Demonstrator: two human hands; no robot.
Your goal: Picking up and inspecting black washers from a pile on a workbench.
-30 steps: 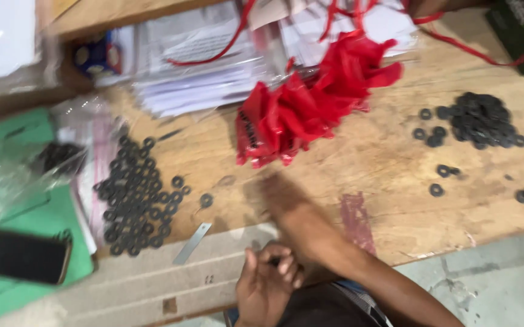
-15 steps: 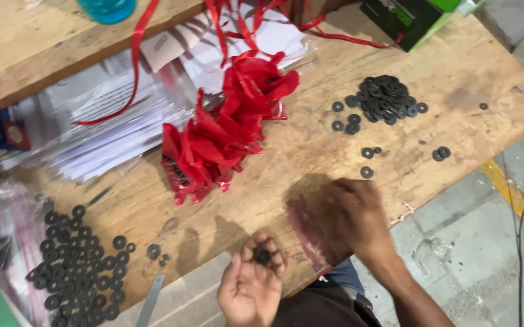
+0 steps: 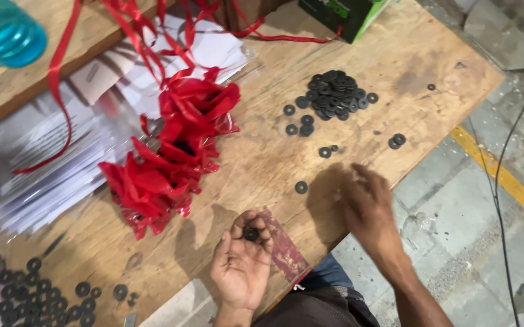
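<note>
My left hand is palm up at the near edge of the wooden table, its fingers curled around a small black washer. My right hand hovers blurred over the table's right part, fingers spread, holding nothing that I can make out. A single loose washer lies just left of it. A pile of black washers sits farther back on the right. A heap of red ribbon bows lies left of centre.
Several more black washers lie at the lower left. Stacked white plastic packets sit behind the bows, with a blue bottle on a raised wooden ledge and a green box at the back. Concrete floor with a yellow line is on the right.
The view has swung to the right. My right hand has moved right, away from my left hand, toward the loose washers. My left hand still cups the washer.
</note>
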